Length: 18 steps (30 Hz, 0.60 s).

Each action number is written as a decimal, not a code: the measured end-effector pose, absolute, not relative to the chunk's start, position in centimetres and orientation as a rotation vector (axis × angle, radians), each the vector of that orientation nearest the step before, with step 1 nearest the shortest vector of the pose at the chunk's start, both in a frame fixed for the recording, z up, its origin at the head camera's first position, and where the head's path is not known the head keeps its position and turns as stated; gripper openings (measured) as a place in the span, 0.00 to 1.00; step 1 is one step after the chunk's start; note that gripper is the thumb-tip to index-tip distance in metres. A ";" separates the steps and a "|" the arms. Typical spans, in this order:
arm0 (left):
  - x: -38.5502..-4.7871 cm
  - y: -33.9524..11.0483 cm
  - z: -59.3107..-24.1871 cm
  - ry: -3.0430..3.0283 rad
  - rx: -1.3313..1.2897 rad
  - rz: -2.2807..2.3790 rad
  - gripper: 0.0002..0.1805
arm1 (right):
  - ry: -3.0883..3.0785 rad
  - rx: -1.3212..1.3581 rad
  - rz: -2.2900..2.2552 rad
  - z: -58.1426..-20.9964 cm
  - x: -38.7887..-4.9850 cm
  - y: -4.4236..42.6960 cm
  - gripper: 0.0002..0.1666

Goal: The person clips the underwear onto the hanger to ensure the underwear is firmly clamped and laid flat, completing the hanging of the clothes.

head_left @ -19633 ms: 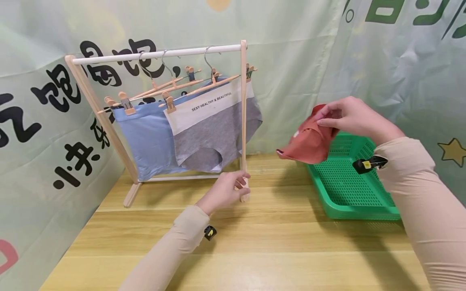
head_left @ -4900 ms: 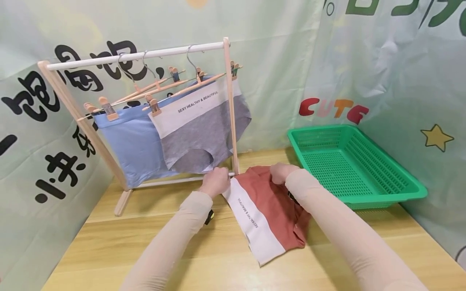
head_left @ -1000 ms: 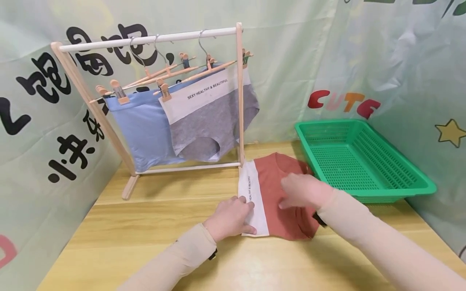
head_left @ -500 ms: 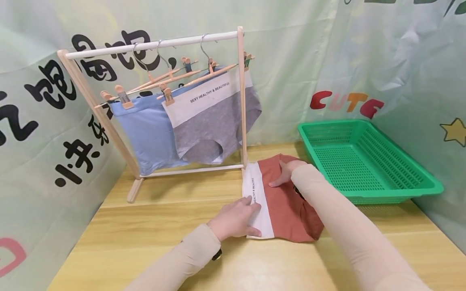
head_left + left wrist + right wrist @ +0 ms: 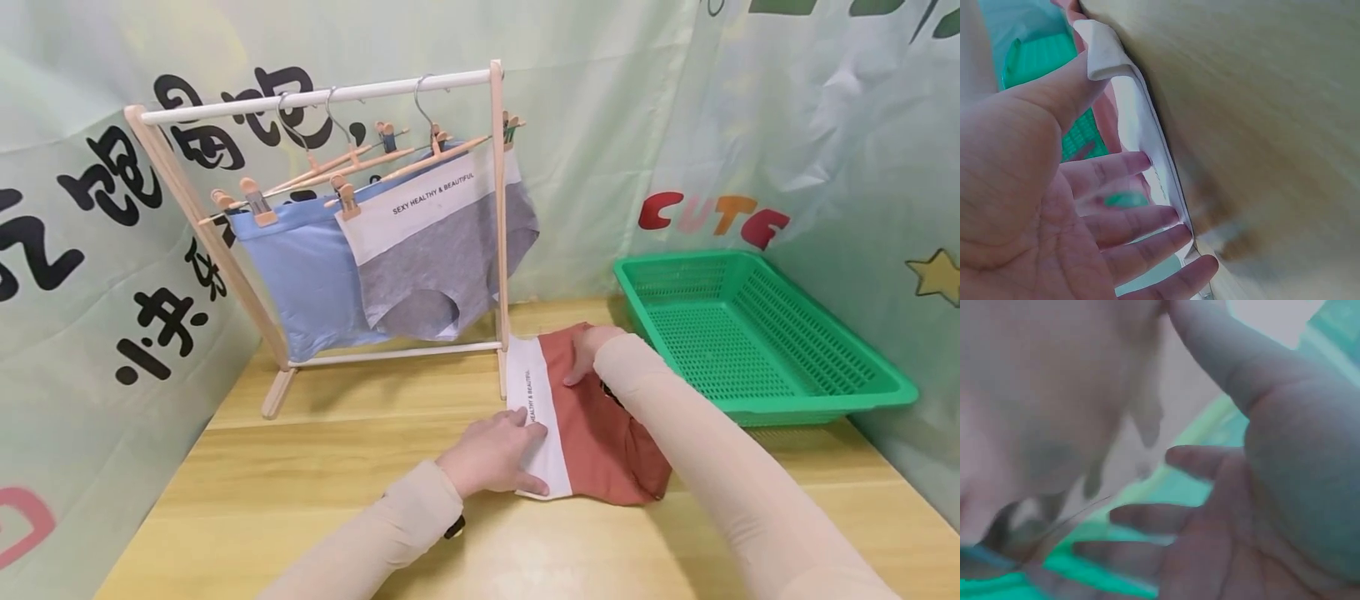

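A pair of red panties [image 5: 588,429] with a white, lettered waistband [image 5: 557,475] lies flat on the table, the waistband turned left. My left hand [image 5: 491,454] rests on the lower end of that band. In the left wrist view its thumb touches the band's edge [image 5: 1107,59] and its fingers are spread, fairly straight, along the fabric. My right hand [image 5: 588,350] lies on the upper red part, thumb apart from the fingers; the fingertips are partly hidden. The right wrist view is blurred, but that hand's fingers [image 5: 1154,519] look extended.
A wooden rack [image 5: 497,250] stands just left of the panties. Clip hangers [image 5: 352,162] on it hold blue underwear [image 5: 311,275] and grey-and-white panties [image 5: 431,258]. A green basket [image 5: 810,404] sits at the right. Printed cloth [image 5: 585,167] covers the wall behind.
Earlier my right hand held the red panties bunched in the air; then they lay askew on the table. Over the last second my right hand has settled on their upper part, and they have shifted slightly right.
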<state>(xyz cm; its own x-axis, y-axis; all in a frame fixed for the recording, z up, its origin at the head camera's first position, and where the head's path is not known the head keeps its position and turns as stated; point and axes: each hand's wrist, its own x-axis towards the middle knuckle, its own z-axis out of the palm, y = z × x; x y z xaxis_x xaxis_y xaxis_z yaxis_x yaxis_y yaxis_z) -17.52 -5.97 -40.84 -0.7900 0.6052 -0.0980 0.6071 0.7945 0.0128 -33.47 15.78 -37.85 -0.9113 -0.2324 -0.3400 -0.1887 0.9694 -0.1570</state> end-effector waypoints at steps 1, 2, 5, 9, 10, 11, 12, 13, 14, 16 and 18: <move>-17.4 -5.9 -40.8 2.886 0.980 -0.032 0.41 | 2.757 -0.401 -0.174 -37.9 -33.5 15.2 0.59; -17.3 -5.9 -40.8 2.887 0.980 -0.036 0.41 | 2.748 -0.485 -0.167 -38.0 -33.7 14.6 0.59; -17.2 -5.7 -40.8 2.892 0.977 -0.042 0.42 | 2.690 -0.645 -0.188 -38.0 -33.5 12.7 0.58; -17.2 -5.5 -41.0 2.893 0.969 -0.062 0.43 | 2.623 -0.592 -0.121 -36.8 -31.3 10.5 0.54; -17.1 -5.5 -41.0 2.895 0.970 -0.073 0.43 | 2.623 -0.591 -0.101 -36.8 -31.0 10.3 0.53; -17.1 -5.5 -41.0 2.898 0.969 -0.084 0.43 | 2.622 -0.586 -0.098 -36.9 -30.8 10.1 0.53; -17.1 -5.5 -41.1 2.901 0.966 -0.095 0.43 | 2.625 -0.582 -0.098 -37.0 -30.6 10.0 0.53; -17.1 -5.5 -41.1 2.905 0.964 -0.109 0.43 | 2.628 -0.582 -0.099 -37.0 -30.5 9.8 0.53; -17.0 -5.5 -41.1 2.909 0.964 -0.121 0.43 | 2.630 -0.587 -0.104 -37.1 -30.4 9.7 0.53; -16.9 -5.5 -41.1 2.917 0.968 -0.148 0.43 | 2.627 -0.583 -0.119 -37.2 -30.1 9.6 0.53; -16.6 -5.4 -41.2 2.919 0.969 -0.161 0.42 | 2.623 -0.596 -0.114 -37.3 -29.9 9.5 0.54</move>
